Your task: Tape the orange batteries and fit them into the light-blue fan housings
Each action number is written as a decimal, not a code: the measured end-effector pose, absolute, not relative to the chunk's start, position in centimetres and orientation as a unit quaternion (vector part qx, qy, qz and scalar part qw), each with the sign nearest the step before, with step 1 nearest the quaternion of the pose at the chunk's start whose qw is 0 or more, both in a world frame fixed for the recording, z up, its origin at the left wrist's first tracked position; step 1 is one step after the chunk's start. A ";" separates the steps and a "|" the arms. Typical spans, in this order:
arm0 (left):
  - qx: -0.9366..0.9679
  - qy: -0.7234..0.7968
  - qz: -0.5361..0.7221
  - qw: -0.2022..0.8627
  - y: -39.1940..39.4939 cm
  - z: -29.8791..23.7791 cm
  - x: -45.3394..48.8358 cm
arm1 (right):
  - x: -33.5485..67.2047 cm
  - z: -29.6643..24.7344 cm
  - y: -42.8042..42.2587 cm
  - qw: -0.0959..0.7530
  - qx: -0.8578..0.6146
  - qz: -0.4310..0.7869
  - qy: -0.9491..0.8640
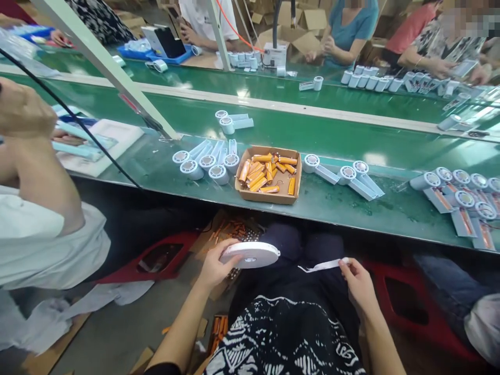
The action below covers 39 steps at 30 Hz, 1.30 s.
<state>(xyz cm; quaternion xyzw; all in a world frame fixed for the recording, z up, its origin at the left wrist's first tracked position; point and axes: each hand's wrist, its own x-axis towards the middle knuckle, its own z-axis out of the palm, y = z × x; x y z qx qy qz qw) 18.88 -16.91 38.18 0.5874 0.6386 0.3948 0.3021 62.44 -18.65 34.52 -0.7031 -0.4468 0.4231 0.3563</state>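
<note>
My left hand point(216, 264) grips a flat white roll of tape point(250, 255) by its left edge, above my lap. To the right, my right hand point(356, 278) pinches one end of a short white strip of tape point(326, 265) between thumb and fingers. The strip hangs to the left, its far end bent, and a gap separates it from the roll. On the bench edge in front of me sits a cardboard tray point(267, 197) of orange-wrapped battery cells point(258, 174), several with thin wires. Neither hand touches the tray.
White fan housings with handles point(207, 161) stand left of the tray, more point(347, 174) to its right. Housings with orange cells inside point(464, 198) crowd the far right of the green bench point(175, 190). A slanted metal post point(105, 67) rises at left. Co-workers sit around.
</note>
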 end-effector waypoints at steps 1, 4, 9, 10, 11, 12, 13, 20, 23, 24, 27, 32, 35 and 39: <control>0.584 0.644 0.388 0.307 -17.2 38.1 18.6 | 62.3 35.1 -18.1 0.354 -0.697 0.416 -0.464; 0.579 0.606 0.437 0.327 -18.1 38.2 18.6 | 62.4 36.8 -16.7 0.395 -0.688 0.378 -0.478; 0.629 0.458 0.539 0.321 -18.8 39.8 20.1 | 66.1 40.0 -16.6 0.389 -0.718 0.155 -0.556; 0.643 0.430 0.545 0.322 -18.6 40.2 20.5 | 66.9 40.5 -16.9 0.356 -0.719 0.114 -0.586; 0.657 0.406 0.547 0.324 -18.4 40.5 20.8 | 67.5 40.9 -17.4 0.323 -0.716 0.086 -0.613; 0.669 0.384 0.547 0.325 -18.1 40.8 21.2 | 67.9 41.2 -17.8 0.296 -0.707 0.074 -0.638; 0.681 0.364 0.546 0.326 -17.8 41.1 21.6 | 68.0 41.4 -18.2 0.277 -0.696 0.074 -0.659; 0.721 0.312 0.516 0.341 -14.4 42.5 24.9 | 65.3 42.2 -15.9 0.184 -0.623 0.113 -0.751; 0.738 0.309 0.489 0.346 -12.1 42.9 26.2 | 64.9 42.4 -13.4 0.189 -0.611 0.105 -0.762; 0.749 0.308 0.476 0.343 -11.3 43.0 26.6 | 64.6 42.5 -12.8 0.201 -0.603 0.104 -0.765; 0.792 0.313 0.410 0.328 -8.9 43.0 28.0 | 63.0 43.4 -12.0 0.280 -0.555 0.149 -0.769; 0.846 0.287 0.292 0.341 -6.6 42.6 30.3 | 59.1 44.4 -12.5 0.375 -0.457 0.261 -0.763; 0.863 0.280 0.255 0.334 -6.1 42.6 31.4 | 58.1 43.6 -12.8 0.358 -0.474 0.233 -0.770; 0.877 0.283 0.221 0.319 -5.8 42.8 32.4 | 58.4 42.6 -13.0 0.351 -0.499 0.222 -0.760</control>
